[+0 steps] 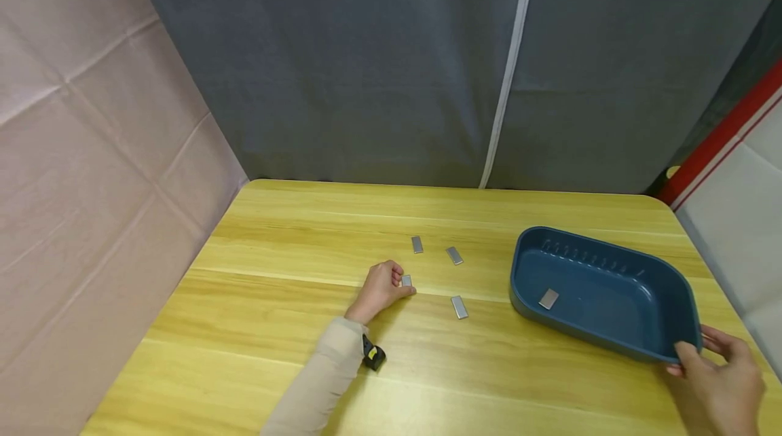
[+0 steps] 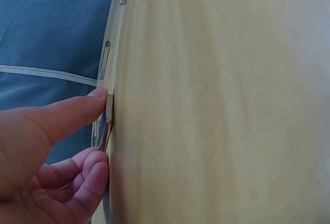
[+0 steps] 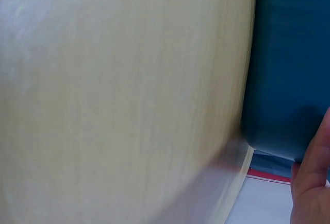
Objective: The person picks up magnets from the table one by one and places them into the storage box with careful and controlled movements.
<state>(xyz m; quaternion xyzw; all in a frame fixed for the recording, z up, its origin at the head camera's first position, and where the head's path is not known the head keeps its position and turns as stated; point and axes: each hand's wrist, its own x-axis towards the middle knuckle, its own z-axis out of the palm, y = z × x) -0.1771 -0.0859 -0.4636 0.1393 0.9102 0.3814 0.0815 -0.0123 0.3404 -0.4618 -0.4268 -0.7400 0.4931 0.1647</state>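
My left hand is low over the wooden table, its thumb and fingers at opposite ends of a small flat grey rectangular piece. The left wrist view shows this piece pinched between thumb and fingertips, right at the table surface. Three similar pieces lie nearby: one grey piece behind the hand, another grey piece to its right, and a third grey piece nearer me. At the right, my right hand grips the near right corner of a dark blue plastic basin, thumb over the rim.
Inside the basin lies one more grey piece. The yellow wooden table has a grey curtain behind it. A pale cloth wall stands at left, a white panel with a red edge at right.
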